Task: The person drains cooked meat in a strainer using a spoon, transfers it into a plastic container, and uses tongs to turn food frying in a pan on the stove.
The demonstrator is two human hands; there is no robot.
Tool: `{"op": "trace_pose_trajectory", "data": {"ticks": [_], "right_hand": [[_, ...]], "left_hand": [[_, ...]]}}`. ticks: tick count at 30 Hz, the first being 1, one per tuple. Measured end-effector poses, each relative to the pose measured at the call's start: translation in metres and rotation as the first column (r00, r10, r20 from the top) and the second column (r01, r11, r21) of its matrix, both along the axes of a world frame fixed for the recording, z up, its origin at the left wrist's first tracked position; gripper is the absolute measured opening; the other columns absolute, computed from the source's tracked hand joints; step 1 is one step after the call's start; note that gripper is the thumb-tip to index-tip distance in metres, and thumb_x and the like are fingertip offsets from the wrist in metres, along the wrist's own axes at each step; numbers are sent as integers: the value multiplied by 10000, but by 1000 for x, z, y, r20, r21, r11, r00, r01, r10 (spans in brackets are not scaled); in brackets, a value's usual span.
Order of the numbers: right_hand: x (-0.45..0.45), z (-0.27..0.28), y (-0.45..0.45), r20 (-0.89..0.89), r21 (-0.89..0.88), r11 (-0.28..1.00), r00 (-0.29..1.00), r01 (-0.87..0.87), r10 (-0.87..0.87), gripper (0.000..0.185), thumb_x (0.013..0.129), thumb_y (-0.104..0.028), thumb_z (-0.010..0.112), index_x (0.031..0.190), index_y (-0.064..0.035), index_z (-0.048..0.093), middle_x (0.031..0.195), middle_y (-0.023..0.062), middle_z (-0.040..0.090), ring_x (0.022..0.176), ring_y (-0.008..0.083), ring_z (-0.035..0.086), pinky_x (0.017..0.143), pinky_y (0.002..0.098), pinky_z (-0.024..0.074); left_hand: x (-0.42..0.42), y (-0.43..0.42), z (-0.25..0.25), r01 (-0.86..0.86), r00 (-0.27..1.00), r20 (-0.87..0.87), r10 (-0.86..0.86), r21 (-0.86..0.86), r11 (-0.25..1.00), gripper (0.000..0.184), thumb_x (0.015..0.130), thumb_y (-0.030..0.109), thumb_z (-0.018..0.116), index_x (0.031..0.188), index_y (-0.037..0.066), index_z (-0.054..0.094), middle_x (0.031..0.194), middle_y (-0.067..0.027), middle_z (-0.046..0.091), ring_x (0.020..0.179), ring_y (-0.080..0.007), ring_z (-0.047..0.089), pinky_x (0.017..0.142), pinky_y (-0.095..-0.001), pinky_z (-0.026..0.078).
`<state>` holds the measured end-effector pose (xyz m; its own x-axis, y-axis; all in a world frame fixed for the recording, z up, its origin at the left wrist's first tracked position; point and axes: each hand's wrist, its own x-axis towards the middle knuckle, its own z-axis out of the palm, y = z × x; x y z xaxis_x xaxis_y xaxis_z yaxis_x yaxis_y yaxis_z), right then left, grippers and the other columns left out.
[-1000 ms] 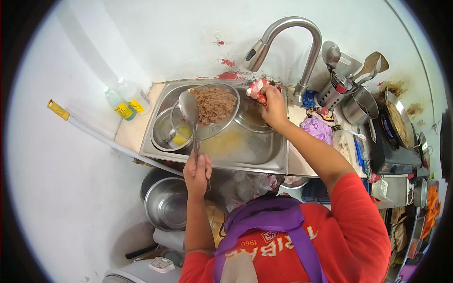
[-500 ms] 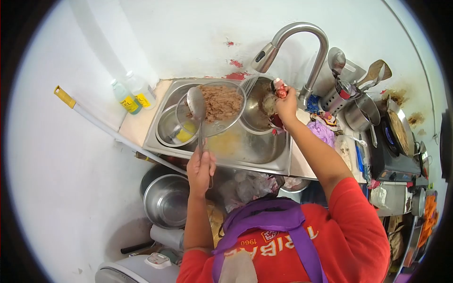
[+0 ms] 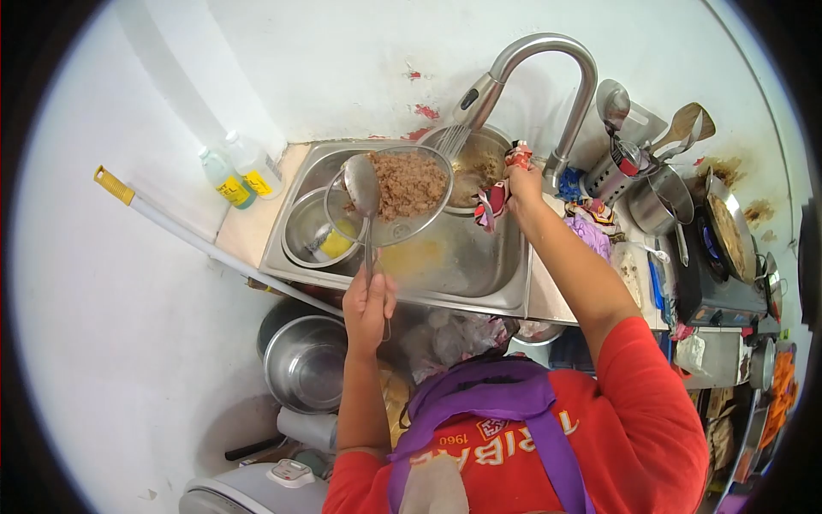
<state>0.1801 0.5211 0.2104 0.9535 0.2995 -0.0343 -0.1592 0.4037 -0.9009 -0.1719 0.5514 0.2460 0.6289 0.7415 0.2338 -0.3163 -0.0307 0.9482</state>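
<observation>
Round pot (image 3: 494, 144) (metal) shifted back, R fingers (image 3: 515, 177) clutching crumpled cloth (image 3: 491, 206), L fingers (image 3: 390, 297) gripping metal spoon (image 3: 363, 182).

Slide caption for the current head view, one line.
At the sink, the left hand holds a large metal spoon and the right hand a bunched patterned cloth.

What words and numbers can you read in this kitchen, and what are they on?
"TRIBA": upside down, in pale letters across the red short-sleeved cloth shirt; whatever follows is unclear.
"1960": upside down, in smaller yellowish figures on that shirt.
Too small or blurred: the dark print on the yellow labels of the pale green plastic bottle and the clear whitish plastic bottle, and any marks on the rounded whitish appliance.
</observation>
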Motion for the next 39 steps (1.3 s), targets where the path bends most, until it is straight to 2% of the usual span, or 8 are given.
{"op": "trace_pose_trajectory", "data": {"ticks": [13,15,17,21,24,27,30,39], "right_hand": [[-20,40,-4,34,-114,991,997,-69,73,245,675,88,519,895,-21,519,786,41,535,648,146,514,574,287,438],[-29,40,-1,246,-281,958,969,55,17,237,699,61,527,923,-16,514,808,53,549,695,154,533,632,286,446],[-46,48,-8,442,-421,893,896,161,47,175,783,-122,578,913,-7,554,828,159,610,709,268,609,660,359,473],[-50,43,-11,683,-509,817,705,270,192,205,788,-149,596,918,4,550,925,272,586,807,427,575,699,440,454],[-47,39,-12,779,-500,786,585,365,224,296,693,40,524,982,-14,492,869,196,580,807,357,556,734,385,439],[-53,52,-24,817,-516,754,498,407,290,201,757,-30,561,957,-21,545,1039,245,575,1018,381,521,839,441,412],[-56,54,-31,913,-407,762,203,504,353,267,722,9,552,987,-27,544,1088,241,552,1057,398,485,892,450,388],[-59,55,-33,925,-343,793,34,503,379,387,641,75,605,996,-40,505,1063,182,558,1100,364,491,897,442,401]], "left_hand": [[2,3,1,-26,1000,-14,26,13,1000,370,977,135,404,1320,-3,412,769,-5,493,502,-28,371,451,-163,301],[0,3,1,-30,999,-24,31,30,999,360,974,110,395,1320,11,426,776,1,497,508,-32,381,460,-172,313],[0,3,1,-22,1000,-14,23,22,1000,362,974,110,395,1322,14,426,777,2,497,509,-32,381,462,-171,313],[-2,3,-1,-28,999,-18,28,11,1000,363,974,110,396,1324,20,426,779,5,497,513,-33,381,468,-171,313],[-5,5,-3,-17,1000,-24,16,-11,1000,364,974,112,399,1326,26,426,776,6,499,516,-35,382,472,-172,315],[-5,5,-4,-18,1000,2,18,-22,1000,367,973,118,403,1328,28,425,772,5,501,518,-36,383,472,-173,316],[-5,4,-2,-16,1000,11,16,-30,999,370,973,120,405,1330,27,422,772,5,504,518,-34,382,473,-173,318],[-3,8,-3,-7,1000,26,8,-48,999,371,973,120,407,1332,28,422,785,6,509,514,-30,377,471,-164,316]]}}
